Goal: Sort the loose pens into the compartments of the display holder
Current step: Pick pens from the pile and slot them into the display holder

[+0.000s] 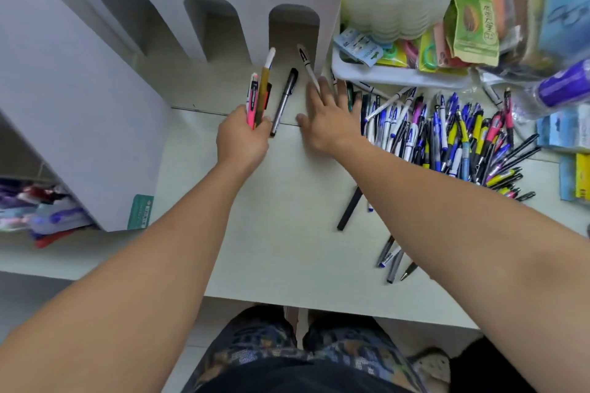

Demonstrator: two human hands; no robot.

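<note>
Step in hand, by judgement: gathering, mid-sort.
Left hand (243, 137): gripping bundle of pens (259, 94).
Right hand (329, 118): spread flat on counter (271, 217), white pen (309, 68) at fingertips.
Right: loose pens (453, 137) heaped.
Far: display holder (223, 29), arched compartments.
Next: pinch white pen, slot bundle.

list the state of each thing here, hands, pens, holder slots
left hand: grips a bundle of pens
bundle of pens: upright in the fist, tips toward the holder
right hand: flat, fingers spread on the table
black pen: lying loose between the hands
white pen: lying by the right fingertips, pointing into the nearest slot
pen pile: loose, unsorted on the table
display holder: three arched slots, no pens visible inside
</note>
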